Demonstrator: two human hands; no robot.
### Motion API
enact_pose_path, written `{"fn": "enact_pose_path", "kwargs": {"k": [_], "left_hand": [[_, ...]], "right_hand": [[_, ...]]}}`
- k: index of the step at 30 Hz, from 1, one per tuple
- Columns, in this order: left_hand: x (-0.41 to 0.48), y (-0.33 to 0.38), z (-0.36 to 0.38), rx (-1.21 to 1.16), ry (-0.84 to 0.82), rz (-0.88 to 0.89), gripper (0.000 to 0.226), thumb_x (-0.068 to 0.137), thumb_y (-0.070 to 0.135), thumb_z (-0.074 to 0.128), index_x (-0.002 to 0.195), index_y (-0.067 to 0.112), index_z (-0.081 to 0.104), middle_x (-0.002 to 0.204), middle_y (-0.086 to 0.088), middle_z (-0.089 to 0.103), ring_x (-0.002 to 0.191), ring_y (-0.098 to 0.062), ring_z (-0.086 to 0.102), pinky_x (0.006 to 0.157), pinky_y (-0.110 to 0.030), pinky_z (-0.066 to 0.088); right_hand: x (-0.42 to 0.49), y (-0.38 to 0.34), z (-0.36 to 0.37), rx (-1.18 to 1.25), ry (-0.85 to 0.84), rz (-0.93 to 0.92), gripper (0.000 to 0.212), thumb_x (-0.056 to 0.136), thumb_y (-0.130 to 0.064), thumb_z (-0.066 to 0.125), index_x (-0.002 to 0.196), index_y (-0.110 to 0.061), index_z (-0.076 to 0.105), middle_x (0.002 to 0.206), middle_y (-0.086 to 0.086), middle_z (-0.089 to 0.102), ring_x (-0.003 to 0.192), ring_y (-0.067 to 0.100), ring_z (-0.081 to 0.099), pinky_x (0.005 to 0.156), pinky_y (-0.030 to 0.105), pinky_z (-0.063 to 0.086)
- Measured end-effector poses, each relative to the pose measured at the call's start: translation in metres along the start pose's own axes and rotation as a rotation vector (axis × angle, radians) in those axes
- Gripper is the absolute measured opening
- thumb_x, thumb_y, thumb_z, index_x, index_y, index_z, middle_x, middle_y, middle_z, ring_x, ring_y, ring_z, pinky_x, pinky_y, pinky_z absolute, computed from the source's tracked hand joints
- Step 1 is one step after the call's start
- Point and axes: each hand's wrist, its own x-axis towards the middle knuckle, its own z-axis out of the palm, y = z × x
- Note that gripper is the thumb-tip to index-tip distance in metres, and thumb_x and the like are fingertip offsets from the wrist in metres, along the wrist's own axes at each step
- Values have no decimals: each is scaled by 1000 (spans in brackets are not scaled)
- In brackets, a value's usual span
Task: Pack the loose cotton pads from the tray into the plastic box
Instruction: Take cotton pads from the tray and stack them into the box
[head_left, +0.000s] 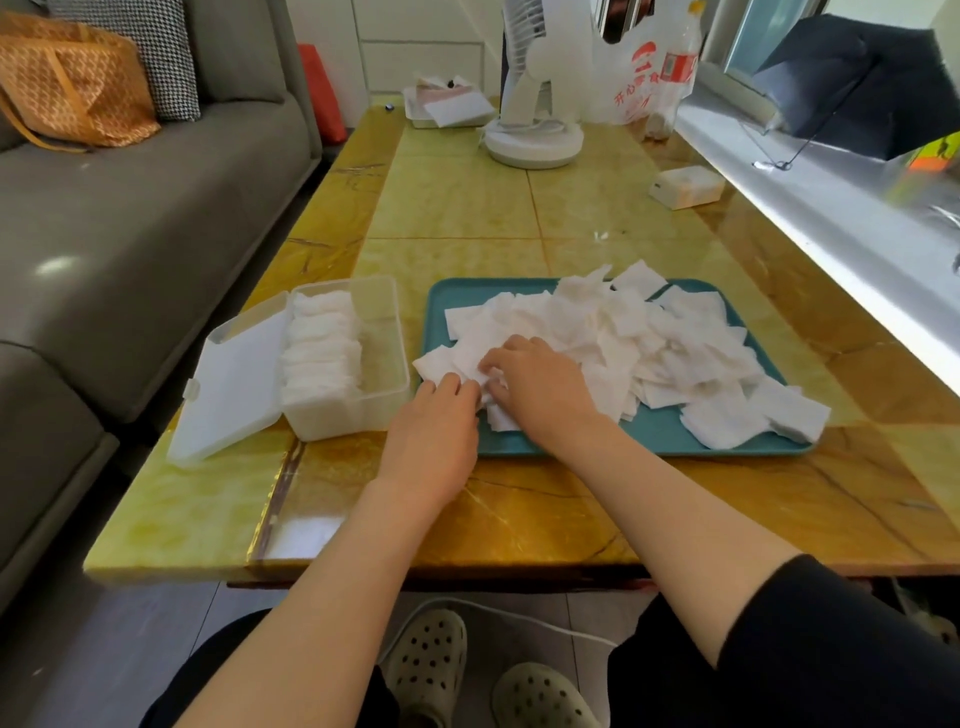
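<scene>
A heap of loose white cotton pads (649, 343) covers the teal tray (654, 434) in the middle of the table. To its left stands the clear plastic box (384, 338), lid (228, 384) flipped open to the left, with a row of pads (322, 348) packed along its left side. My left hand (434, 436) and my right hand (535, 384) meet at the tray's near left corner. Both pinch pads at the edge of the heap with curled fingers.
The yellow marble table (457, 208) holds a white fan (535, 135), a tissue box (447, 106), a small white box (685, 186) and a plastic bag (644, 78) at the back. A grey sofa (130, 218) runs along the left, a window sill (831, 218) on the right.
</scene>
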Motion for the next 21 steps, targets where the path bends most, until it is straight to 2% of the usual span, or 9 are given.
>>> {"fn": "enact_pose_path", "kwargs": {"k": [3, 6, 8, 10, 11, 14, 16, 19, 21], "left_hand": [[0, 1, -1, -46, -8, -35, 20, 100, 23, 39, 118, 16, 44, 119, -2, 50, 105, -19, 48, 71, -24, 30], [2, 2, -4, -238, 22, -151, 15, 99, 21, 43, 113, 15, 42, 111, -4, 57, 92, -19, 52, 68, -27, 39], [3, 0, -7, -388, 37, -209, 28, 98, 16, 45, 126, 16, 38, 114, -5, 60, 89, -21, 57, 70, -34, 48], [3, -1, -8, -478, 45, -215, 46, 98, 11, 44, 140, 21, 31, 121, -3, 58, 95, -23, 59, 78, -40, 51], [3, -1, -8, -474, 44, -217, 47, 97, 9, 44, 141, 23, 33, 124, -3, 57, 99, -23, 59, 81, -40, 51], [2, 0, -8, -404, 49, -243, 26, 98, 8, 43, 122, 14, 52, 120, -5, 56, 99, -20, 55, 81, -30, 46], [2, 1, -10, -410, 73, -269, 20, 99, 9, 43, 112, 10, 57, 115, -6, 56, 99, -20, 54, 82, -29, 44], [3, 0, -12, -438, 126, -274, 17, 100, 15, 44, 102, 10, 60, 106, -4, 55, 94, -21, 54, 82, -33, 45], [3, 0, -13, -462, 153, -270, 18, 99, 21, 48, 96, 9, 60, 102, -1, 48, 87, -20, 53, 80, -34, 46]], "right_hand": [[2, -1, 0, -6, 32, 9, 25, 98, -24, 43, 115, -22, 61, 115, 2, 57, 104, 19, 51, 72, 28, 37], [0, -3, -6, 25, 27, -3, 25, 98, -25, 45, 114, -22, 63, 112, 2, 58, 104, 19, 52, 72, 28, 38], [-4, -4, -11, 113, 14, -7, 23, 97, -25, 49, 112, -21, 66, 110, 2, 59, 103, 19, 54, 76, 30, 42], [-9, -4, -14, 230, -20, -26, 20, 94, -22, 54, 109, -20, 68, 107, 3, 61, 101, 18, 56, 82, 30, 45], [-12, -4, -14, 289, -47, -39, 19, 93, -19, 57, 108, -19, 68, 106, 3, 61, 100, 17, 57, 84, 29, 45], [-21, -3, -15, 404, -109, -51, 29, 87, -12, 63, 115, -18, 62, 109, 1, 60, 100, 14, 56, 90, 29, 46], [-23, 2, -15, 433, -123, -8, 35, 85, -10, 64, 119, -18, 56, 113, 1, 58, 102, 13, 54, 92, 30, 45], [-24, 11, -18, 394, -72, 93, 26, 91, -17, 55, 117, -16, 55, 112, 3, 59, 102, 18, 55, 88, 32, 45], [-24, 18, -20, 337, 0, 162, 23, 95, -20, 48, 113, -11, 58, 110, 6, 62, 100, 23, 56, 81, 31, 43]]}}
